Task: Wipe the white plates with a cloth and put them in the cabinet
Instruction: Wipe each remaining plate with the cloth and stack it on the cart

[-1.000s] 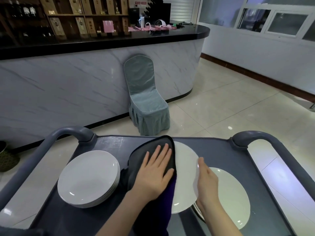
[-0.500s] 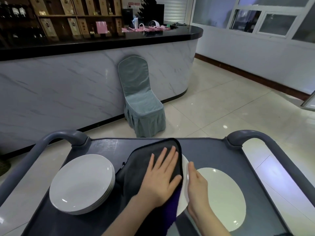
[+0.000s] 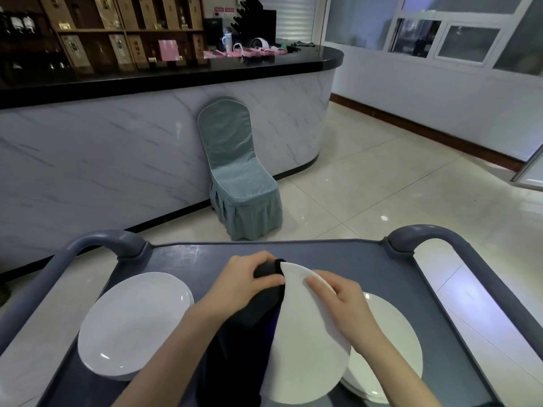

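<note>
Head view: the left hand [image 3: 244,284] bunches the dark cloth [image 3: 266,301] in closed fingers against the tilted white plate [image 3: 305,333], whose rim the right hand [image 3: 342,306] pinches. It is held above the cart [image 3: 367,259], between a left stack [image 3: 133,323] and right stack [image 3: 390,345]. Wiping seems underway; no cabinet shows, so storing likely remains
</note>
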Demonstrator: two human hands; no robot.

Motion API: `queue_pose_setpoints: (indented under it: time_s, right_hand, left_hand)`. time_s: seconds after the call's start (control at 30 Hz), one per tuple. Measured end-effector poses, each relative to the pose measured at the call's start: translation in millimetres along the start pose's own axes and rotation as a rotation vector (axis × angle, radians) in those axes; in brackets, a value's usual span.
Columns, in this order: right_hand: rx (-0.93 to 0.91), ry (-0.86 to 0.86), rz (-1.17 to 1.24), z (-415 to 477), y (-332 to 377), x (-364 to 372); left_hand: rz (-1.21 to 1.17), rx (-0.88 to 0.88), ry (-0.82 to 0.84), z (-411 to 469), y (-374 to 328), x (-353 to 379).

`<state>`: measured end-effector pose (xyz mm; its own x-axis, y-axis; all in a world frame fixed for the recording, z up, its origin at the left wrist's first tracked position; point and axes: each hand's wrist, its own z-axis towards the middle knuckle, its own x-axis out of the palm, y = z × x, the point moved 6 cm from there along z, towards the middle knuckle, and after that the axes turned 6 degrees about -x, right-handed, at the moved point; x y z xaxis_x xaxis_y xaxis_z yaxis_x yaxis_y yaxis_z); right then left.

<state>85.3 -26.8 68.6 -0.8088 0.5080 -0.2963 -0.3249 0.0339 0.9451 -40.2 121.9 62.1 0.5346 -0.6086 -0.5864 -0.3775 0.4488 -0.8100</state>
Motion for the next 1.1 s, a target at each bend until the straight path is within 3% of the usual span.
queue_pose_setpoints:
  time_s: [0.1,0.2,0.3,0.4,0.47,0.6,0.67,0.77,0.83,0.9,1.1]
  right_hand:
    - [-0.061,0.056,-0.086,5,6,5]
    - [-0.098,0.037,-0.091,9,13,-3]
    - [-0.064,-0.112,0.0,6,8,-20]
    - [0.05,-0.226,0.08,-4,-9,-21]
    - [0.061,-0.192,0.06,-8,-13,-15]
    - [-0.028,0.063,-0.071,2,0,5]
    - [-0.07,0.134,-0.13,6,4,11]
    - [-0.078,-0.015,-0.033,7,4,-5]
    - [0.0,-0.193,0.081,4,-3,-18]
    - [0.093,-0.265,0.131,3,-10,-22]
    - [0.013,0.032,0.017,9,5,-9]
  left_hand:
    - [0.026,0.014,0.008,1,-1,2]
    - [-0.137,-0.081,-0.097,-10,13,0]
    - [-0.373,-0.251,-0.28,-28,38,3]
    - [-0.435,-0.319,-0.329,-39,50,7]
    - [-0.356,-0.299,-0.282,-34,50,1]
    - [-0.055,-0.125,-0.009,-14,25,-3]
    - [0.023,-0.069,0.047,-11,16,0]
    - [-0.191,-0.129,-0.122,-22,26,-3]
    - [-0.36,-0.203,-0.269,-36,40,-4]
    - [-0.409,-0.242,-0.302,-45,48,0]
    - [-0.319,-0.198,-0.15,-27,37,-8]
